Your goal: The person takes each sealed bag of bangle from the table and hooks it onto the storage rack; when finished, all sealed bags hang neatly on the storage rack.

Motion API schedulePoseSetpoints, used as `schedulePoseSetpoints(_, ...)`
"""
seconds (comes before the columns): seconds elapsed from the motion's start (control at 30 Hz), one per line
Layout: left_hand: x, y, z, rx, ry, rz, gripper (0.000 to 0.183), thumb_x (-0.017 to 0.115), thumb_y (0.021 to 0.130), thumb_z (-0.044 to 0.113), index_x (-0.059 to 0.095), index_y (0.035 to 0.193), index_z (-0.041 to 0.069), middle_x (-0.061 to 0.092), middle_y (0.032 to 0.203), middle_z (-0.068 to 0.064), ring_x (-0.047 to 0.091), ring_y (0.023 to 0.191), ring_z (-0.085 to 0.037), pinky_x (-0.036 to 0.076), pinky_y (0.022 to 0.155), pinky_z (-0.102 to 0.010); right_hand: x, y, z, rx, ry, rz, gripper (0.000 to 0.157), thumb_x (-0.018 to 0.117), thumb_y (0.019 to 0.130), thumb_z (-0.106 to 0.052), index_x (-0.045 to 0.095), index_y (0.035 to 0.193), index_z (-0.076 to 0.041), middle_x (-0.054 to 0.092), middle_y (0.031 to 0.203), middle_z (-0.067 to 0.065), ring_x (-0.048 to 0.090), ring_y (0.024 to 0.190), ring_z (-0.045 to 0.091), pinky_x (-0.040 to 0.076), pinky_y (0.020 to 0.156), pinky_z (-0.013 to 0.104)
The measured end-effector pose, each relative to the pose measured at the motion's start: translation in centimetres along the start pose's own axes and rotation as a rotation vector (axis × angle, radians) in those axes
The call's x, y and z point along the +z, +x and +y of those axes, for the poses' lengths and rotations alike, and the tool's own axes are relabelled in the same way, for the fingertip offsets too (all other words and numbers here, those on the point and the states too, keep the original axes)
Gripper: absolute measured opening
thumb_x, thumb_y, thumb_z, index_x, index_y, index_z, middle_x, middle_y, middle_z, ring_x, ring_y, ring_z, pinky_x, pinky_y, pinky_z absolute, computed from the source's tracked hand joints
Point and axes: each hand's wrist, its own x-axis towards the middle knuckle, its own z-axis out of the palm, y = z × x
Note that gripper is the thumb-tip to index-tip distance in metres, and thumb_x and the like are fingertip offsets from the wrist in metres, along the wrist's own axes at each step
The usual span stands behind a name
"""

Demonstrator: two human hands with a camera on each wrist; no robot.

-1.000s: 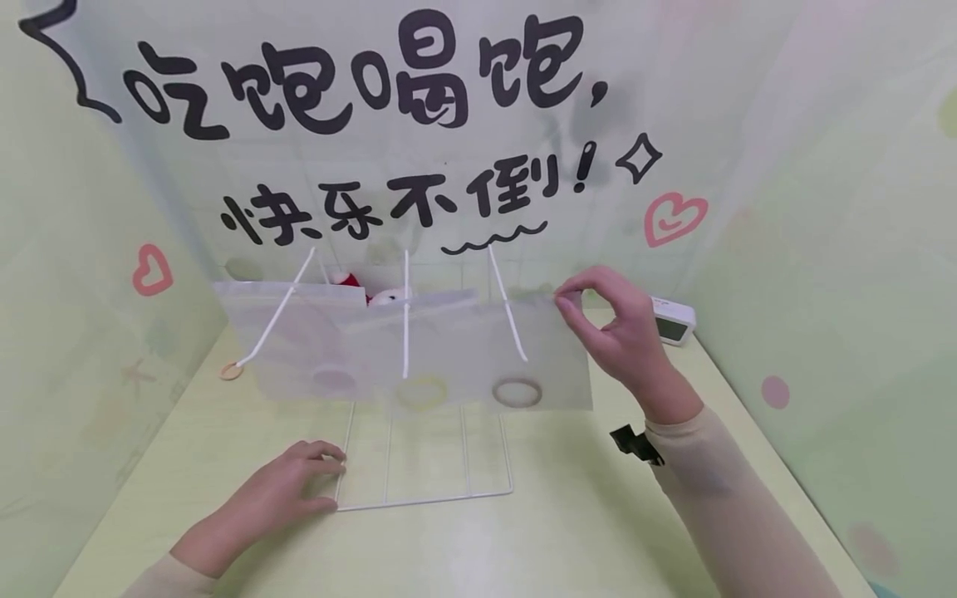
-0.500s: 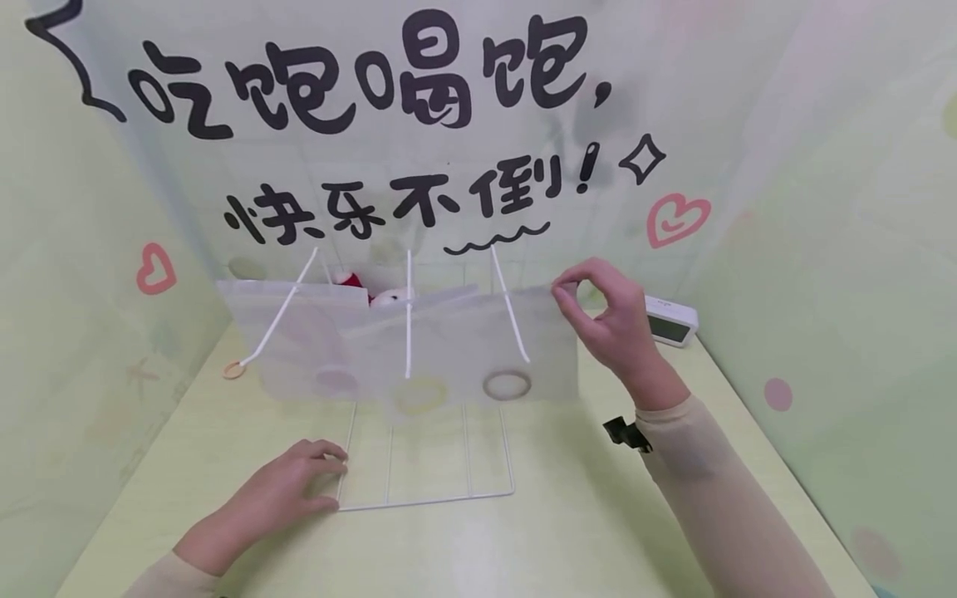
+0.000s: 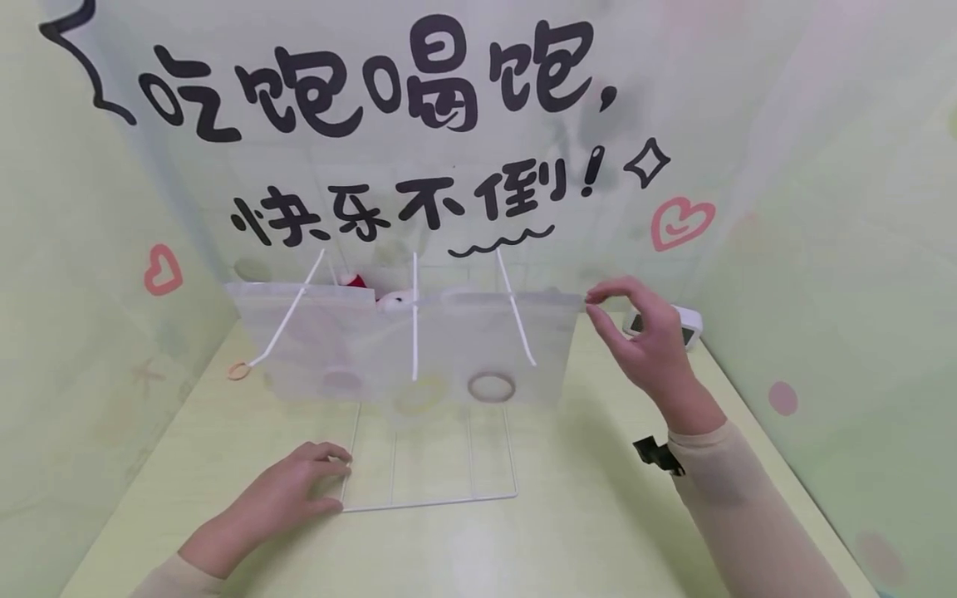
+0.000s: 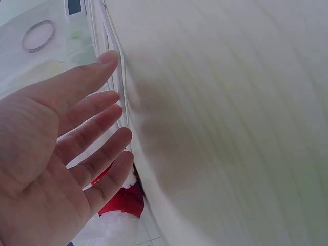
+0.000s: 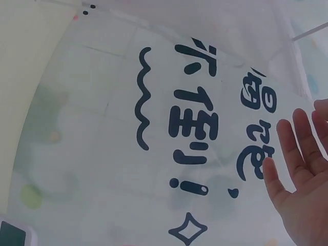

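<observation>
A white wire display rack [image 3: 429, 502] stands on the table, with three prongs pointing forward. Several clear plastic bags [image 3: 540, 332] hang on it; the right one shows a brown ring [image 3: 491, 387] and the middle one a pale yellow ring [image 3: 419, 394]. My left hand [image 3: 280, 494] rests its thumb and fingertips on the left side of the rack's base; the left wrist view shows these fingers nearly straight. My right hand [image 3: 649, 345] is at the top right corner of the right bag, thumb and index fingertips slightly apart beside it.
An orange ring [image 3: 239, 370] is close to the left prong's tip. Behind the bags show a red and white plush toy [image 3: 355, 283]. A white digital clock [image 3: 691, 322] stands at the back right, partly behind my right hand. Printed curtains [image 3: 822, 249] enclose the table.
My right hand pinched the right bag's top edge, and now it has moved right to the corner with its fingertips parted. The bag's lower part has swung left. My left hand keeps its place.
</observation>
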Motion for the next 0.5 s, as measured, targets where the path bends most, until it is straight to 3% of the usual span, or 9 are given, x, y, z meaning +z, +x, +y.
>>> schedulePoseSetpoints(0.17,0.0,-0.1,0.2,-0.001,0.010,0.014,0.039,0.089,0.076,0.027,0.078,0.112,0.016,0.069,0.128,0.004,0.064,0.117,-0.025,0.061,0.095,-0.045,-1.1,-2.5,0.2,-0.003,-0.031,-0.022,0.023,0.073,0.084,0.010,0.072,0.105,0.002,0.074,0.100,0.012,0.067,0.098,0.017,0.051,0.098,0.017)
schedulePoseSetpoints(0.4,-0.7,0.1,0.8,-0.045,0.048,0.064,0.026,0.083,0.085,0.020,0.079,0.111,0.018,0.072,0.122,0.005,0.068,0.113,-0.022,0.062,0.093,-0.044,-2.2,-6.4,1.5,0.064,-0.221,-0.155,0.029,0.077,0.083,0.006,0.074,0.110,-0.005,0.073,0.116,0.011,0.065,0.114,0.030,0.038,0.109,0.008)
schedulePoseSetpoints(0.5,-1.3,0.3,0.8,-0.099,0.051,0.124,0.025,0.079,0.090,0.017,0.077,0.115,0.015,0.073,0.121,-0.002,0.070,0.113,-0.028,0.061,0.094,-0.049,-2.8,-7.9,2.4,0.123,-0.319,-0.200,0.031,0.077,0.086,0.002,0.072,0.115,-0.006,0.070,0.125,0.012,0.063,0.120,0.033,0.042,0.110,0.017)
